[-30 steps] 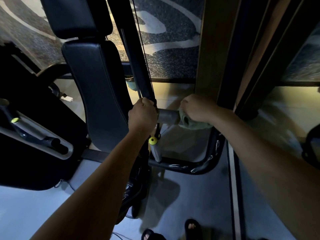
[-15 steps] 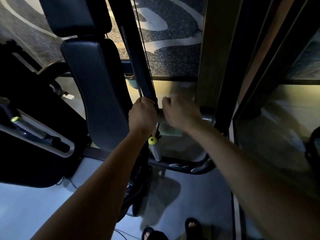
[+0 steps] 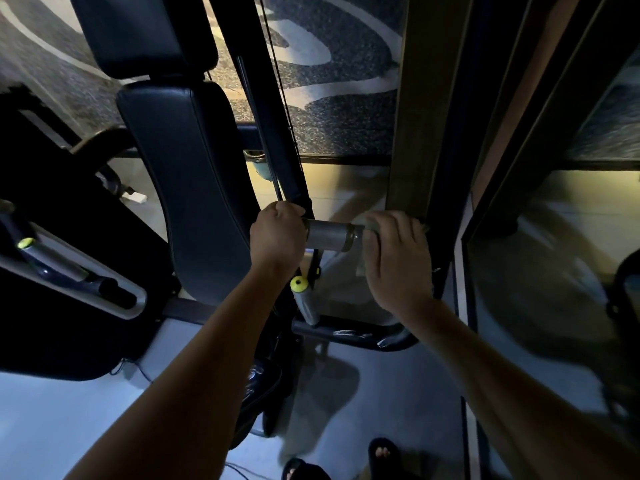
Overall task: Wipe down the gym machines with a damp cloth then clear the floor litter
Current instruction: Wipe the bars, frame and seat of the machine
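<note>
both hands are up on the grey bar (image 3: 330, 234) of the gym machine. the left hand (image 3: 278, 236) is clenched round the bar's left end, knuckles up, right against the black upright (image 3: 273, 126). the right hand (image 3: 398, 258) is wrapped over the bar's right end, fingers (image 3: 375, 220) curled over the top, and it grips the cloth (image 3: 362, 225) against the bar; only a pale green sliver of cloth peeks out at the fingertips, with a dim fold hanging below the palm. between the two fists, a short bare stretch of bar shows.

just under the left wrist, a lower handle (image 3: 304, 301) with a yellow cap (image 3: 299, 284) points up, tilted, rising from a dark curved frame tube (image 3: 349, 336). left of the arm stands the long black back pad (image 3: 194, 188), with the head pad (image 3: 145, 29) above it. far left, another grey handle (image 3: 52, 261) with a yellow tip sits inside a pale loop of frame.

behind the machine, a dark speckled wall panel (image 3: 339, 109) with pale swirls. to the right, a wooden post (image 3: 419, 98), then glass (image 3: 540, 271) with dim reflections. below, a pale floor (image 3: 48, 424), a thin cable (image 3: 138, 372) trailing across it. the person's toes in black sandals (image 3: 382, 452) show at the bottom edge. no containers in sight that i can make out in this dim light.
</note>
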